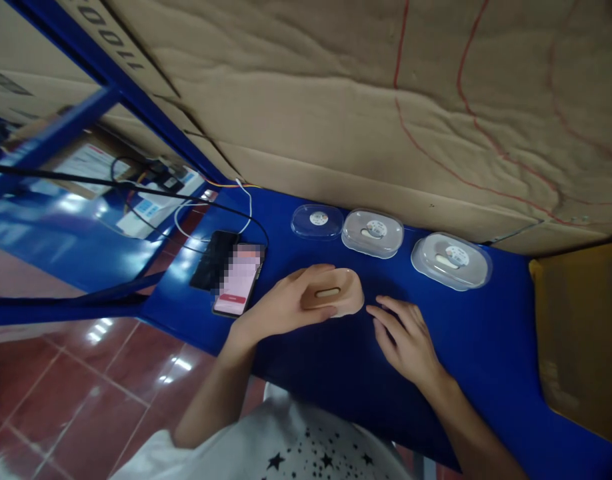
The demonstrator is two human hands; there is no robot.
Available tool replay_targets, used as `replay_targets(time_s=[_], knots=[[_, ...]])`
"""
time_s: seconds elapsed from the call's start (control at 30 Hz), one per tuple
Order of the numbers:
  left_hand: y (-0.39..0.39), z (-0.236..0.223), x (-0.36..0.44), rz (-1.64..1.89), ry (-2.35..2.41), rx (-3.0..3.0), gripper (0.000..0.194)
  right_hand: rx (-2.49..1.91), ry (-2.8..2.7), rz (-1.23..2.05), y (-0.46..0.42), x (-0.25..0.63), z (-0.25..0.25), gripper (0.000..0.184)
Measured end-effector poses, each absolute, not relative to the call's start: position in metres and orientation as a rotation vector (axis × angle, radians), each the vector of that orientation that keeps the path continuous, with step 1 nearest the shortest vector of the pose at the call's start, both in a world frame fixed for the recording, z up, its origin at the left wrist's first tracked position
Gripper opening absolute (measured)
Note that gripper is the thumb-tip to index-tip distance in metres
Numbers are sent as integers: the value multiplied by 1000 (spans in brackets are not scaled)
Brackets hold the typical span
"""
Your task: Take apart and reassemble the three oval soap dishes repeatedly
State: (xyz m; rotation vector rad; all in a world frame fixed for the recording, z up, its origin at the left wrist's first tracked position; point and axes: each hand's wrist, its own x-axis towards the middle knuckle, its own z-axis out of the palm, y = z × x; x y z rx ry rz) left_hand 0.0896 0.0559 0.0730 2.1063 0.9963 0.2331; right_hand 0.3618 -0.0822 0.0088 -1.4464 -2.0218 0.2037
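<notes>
Left hand (281, 301) grips the uncovered dish (355, 293), near centre; right hand (407, 341), fingers apart, holds nothing. Two far boxes (383, 245) are lidded; the lid (304, 227), far left, apparently remains unfitted.

Gap between middle tub (389, 241) and right tub (453, 268) — a hand could pass. Open surface (496, 347) between right hand (406, 340) and yellow-brown box (581, 333). Cardboard wall (311, 120) bars the far edge; phone (242, 277), white cable (251, 210) crowd the left.

The dish (353, 288) looks smooth plastic, the cardboard (306, 107) creased.
</notes>
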Motion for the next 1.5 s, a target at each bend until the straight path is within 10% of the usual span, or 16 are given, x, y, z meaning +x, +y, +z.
replay_targets(time_s=[1.5], knots=[[128,54,75,200,880,2556,63,-1418,-2290,469,-86,336,22,41]])
